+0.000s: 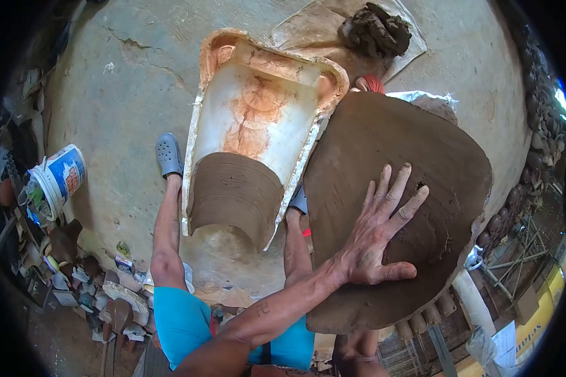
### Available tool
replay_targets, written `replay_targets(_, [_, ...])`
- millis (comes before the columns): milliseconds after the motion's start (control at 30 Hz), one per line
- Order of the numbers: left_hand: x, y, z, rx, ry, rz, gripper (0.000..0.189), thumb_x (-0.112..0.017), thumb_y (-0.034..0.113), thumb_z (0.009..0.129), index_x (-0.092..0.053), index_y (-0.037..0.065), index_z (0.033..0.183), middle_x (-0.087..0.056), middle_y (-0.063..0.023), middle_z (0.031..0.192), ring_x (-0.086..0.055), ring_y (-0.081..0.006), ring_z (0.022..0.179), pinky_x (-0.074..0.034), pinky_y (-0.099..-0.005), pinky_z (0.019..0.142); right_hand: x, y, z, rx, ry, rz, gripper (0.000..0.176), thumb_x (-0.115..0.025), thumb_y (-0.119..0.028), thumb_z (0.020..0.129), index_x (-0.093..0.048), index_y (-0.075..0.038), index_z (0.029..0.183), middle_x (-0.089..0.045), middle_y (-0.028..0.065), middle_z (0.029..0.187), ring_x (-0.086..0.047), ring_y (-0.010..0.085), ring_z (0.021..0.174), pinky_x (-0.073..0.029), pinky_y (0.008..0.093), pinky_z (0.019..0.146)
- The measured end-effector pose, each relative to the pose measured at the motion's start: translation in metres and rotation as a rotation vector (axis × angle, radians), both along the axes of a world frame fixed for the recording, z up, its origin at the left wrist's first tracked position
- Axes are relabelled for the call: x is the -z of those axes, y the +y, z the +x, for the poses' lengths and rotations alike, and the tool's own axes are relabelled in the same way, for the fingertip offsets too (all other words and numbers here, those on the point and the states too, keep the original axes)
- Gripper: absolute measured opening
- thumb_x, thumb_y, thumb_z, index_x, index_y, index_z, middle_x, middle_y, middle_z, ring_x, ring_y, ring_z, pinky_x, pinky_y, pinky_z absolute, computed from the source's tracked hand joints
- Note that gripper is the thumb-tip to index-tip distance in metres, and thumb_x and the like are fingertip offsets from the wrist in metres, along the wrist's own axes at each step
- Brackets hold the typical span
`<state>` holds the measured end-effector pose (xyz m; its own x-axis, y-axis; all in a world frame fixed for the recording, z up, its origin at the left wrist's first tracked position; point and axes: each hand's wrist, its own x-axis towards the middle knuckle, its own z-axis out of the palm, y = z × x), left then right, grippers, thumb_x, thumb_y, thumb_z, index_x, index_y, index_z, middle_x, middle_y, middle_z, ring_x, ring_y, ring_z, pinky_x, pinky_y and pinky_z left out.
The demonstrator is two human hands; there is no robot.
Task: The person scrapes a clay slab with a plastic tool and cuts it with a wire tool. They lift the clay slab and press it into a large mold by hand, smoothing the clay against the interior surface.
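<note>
My left hand (383, 232) lies flat on a large, thin slab of dark brown clay (377, 144), with its fingers spread and its thumb out to the side. Marks and a small hole show in the clay near the fingertips. At the bottom, my right forearm (361, 355) reaches under the slab's lower edge; its hand is hidden there. Left of the slab, a trough-shaped white mould (289, 116) with reddish stains stands on the floor. A curved clay sheet (236, 191) lines its near end. The slab's left edge comes close to the mould's right rim.
A lump of clay (376, 30) rests on a cloth (308, 28) at the top. On the left, a white and blue bucket (63, 179) stands near piled shards (122, 295). Dark pieces line the right edge. My feet in grey clogs (168, 154) flank the mould.
</note>
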<state>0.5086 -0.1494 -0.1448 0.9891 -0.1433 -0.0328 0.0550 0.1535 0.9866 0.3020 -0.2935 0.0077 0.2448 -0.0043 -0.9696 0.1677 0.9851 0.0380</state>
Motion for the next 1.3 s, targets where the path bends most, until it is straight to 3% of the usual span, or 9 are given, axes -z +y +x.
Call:
replay_targets(200, [0.009, 0.037, 0.000, -0.004, 0.010, -0.062, 0.130, -0.041, 0.102, 0.080, -0.025, 0.011, 0.172, -0.002, -0.0292, 0.178, 0.001, -0.0553, 0.162, -0.005, -0.0720, 0.125, 0.003, 0.025, 0.003, -0.105, 0.011, 0.062, 0.054, -0.035, -0.024, 0.117, -0.030, 0.000, 0.165, -0.036, 0.0181, 0.169, -0.036, 0.0294, 0.156, -0.033, 0.0452, 0.131])
replay_targets(267, [0.016, 0.051, -0.004, -0.036, 0.013, -0.092, 0.127, -0.040, 0.101, 0.082, -0.025, 0.013, 0.172, -0.002, -0.0281, 0.178, 0.000, -0.0567, 0.162, -0.006, -0.0744, 0.124, 0.016, 0.025, -0.012, 0.689, 0.106, 0.250, 0.055, -0.039, -0.023, 0.115, -0.030, -0.001, 0.165, -0.038, 0.0183, 0.167, -0.040, 0.0302, 0.153, -0.036, 0.0473, 0.129])
replay_targets(300, [0.020, 0.058, -0.005, -0.066, 0.013, -0.124, 0.124, -0.040, 0.100, 0.083, -0.025, 0.014, 0.172, -0.002, -0.0270, 0.178, -0.001, -0.0581, 0.161, -0.007, -0.0767, 0.123, 0.027, 0.026, -0.019, 0.685, 0.106, 0.252, 0.055, -0.039, -0.023, 0.115, -0.030, -0.001, 0.165, -0.038, 0.0183, 0.167, -0.040, 0.0302, 0.153, -0.036, 0.0473, 0.129])
replay_targets(500, [0.053, 0.116, -0.010, -0.125, 0.014, -0.281, 0.129, -0.039, 0.099, 0.085, -0.021, 0.006, 0.172, 0.002, -0.0300, 0.178, 0.001, -0.0518, 0.163, -0.001, -0.0666, 0.128, 0.068, 0.092, 0.026, -0.468, 0.003, -0.095, 0.077, -0.044, -0.043, 0.106, -0.023, 0.002, 0.166, -0.031, 0.0206, 0.170, -0.034, 0.0320, 0.155, -0.028, 0.0465, 0.129])
replay_targets(567, [0.058, 0.137, -0.014, -0.128, 0.147, -0.422, 0.130, -0.043, 0.096, 0.086, -0.019, 0.001, 0.171, 0.002, -0.0306, 0.177, 0.003, -0.0472, 0.164, 0.001, -0.0605, 0.129, 0.111, 0.145, 0.096, -1.197, -0.182, -0.530, 0.088, -0.043, -0.054, 0.104, -0.020, 0.003, 0.167, -0.027, 0.0228, 0.171, -0.029, 0.0339, 0.157, -0.024, 0.0459, 0.130])
replay_targets(633, [0.064, 0.165, -0.024, -0.140, 0.247, -0.517, 0.128, -0.044, 0.094, 0.086, -0.020, 0.001, 0.171, 0.000, -0.0301, 0.176, 0.000, -0.0465, 0.163, -0.001, -0.0597, 0.128, 0.152, 0.199, 0.163, -1.499, -0.415, -0.911, 0.100, -0.042, -0.065, 0.101, -0.017, 0.005, 0.167, -0.023, 0.0249, 0.173, -0.025, 0.0359, 0.160, -0.020, 0.0452, 0.131])
replay_targets(767, [0.069, 0.230, -0.088, -0.198, 0.593, -0.635, 0.125, -0.045, 0.092, 0.087, -0.022, 0.001, 0.170, -0.005, -0.0291, 0.174, -0.005, -0.0451, 0.161, -0.004, -0.0580, 0.128, 0.232, 0.275, 0.234, -1.524, -0.745, -1.296, 0.123, -0.041, -0.087, 0.096, -0.011, 0.008, 0.168, -0.015, 0.0291, 0.176, -0.015, 0.0397, 0.164, -0.012, 0.0440, 0.132])
replay_targets(900, [0.080, 0.286, -0.140, -0.275, 0.873, -0.630, 0.122, -0.047, 0.089, 0.089, -0.023, 0.001, 0.169, -0.010, -0.0280, 0.172, -0.010, -0.0436, 0.159, -0.008, -0.0564, 0.127, 0.292, 0.310, 0.234, -1.458, -0.744, -1.310, 0.108, -0.046, -0.070, 0.102, -0.017, 0.011, 0.166, -0.019, 0.0338, 0.174, -0.014, 0.0447, 0.164, -0.011, 0.0477, 0.132])
replay_targets(1300, [0.271, 0.290, -0.081, -0.369, 0.951, -0.701, 0.112, -0.052, 0.080, 0.093, -0.028, 0.000, 0.167, -0.024, -0.0250, 0.167, -0.026, -0.0394, 0.152, -0.019, -0.0515, 0.125, 0.397, 0.341, 0.228, -1.388, -0.758, -1.733, 0.104, -0.039, -0.071, 0.106, -0.023, 0.014, 0.163, -0.023, 0.0456, 0.166, -0.016, 0.0548, 0.160, -0.008, 0.0561, 0.131])
